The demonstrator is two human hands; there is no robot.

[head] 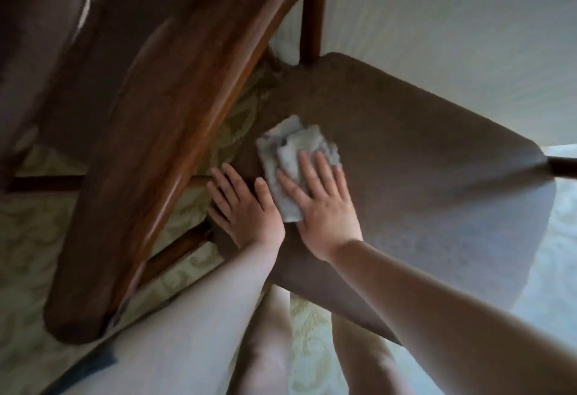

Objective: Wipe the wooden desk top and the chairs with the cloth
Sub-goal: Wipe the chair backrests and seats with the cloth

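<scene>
The right hand [321, 204] pressed flat, fingers spread, on the crumpled pale-blue cloth [293, 157] atop the brown padded chair seat [421, 151], while the open left hand [243, 204] braced it; firm overlapping strokes probably suited best.

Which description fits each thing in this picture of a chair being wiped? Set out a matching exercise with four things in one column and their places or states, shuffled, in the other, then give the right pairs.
Column one
1. cloth
2. left hand
3. right hand
4. curved wooden backrest

Column two
A. flat on the seat's edge, holding nothing
B. pressed down on the cloth
C. crumpled, pale, lying on the brown seat
D. glossy, left of the seat

Pairs: 1-C, 2-A, 3-B, 4-D
</scene>
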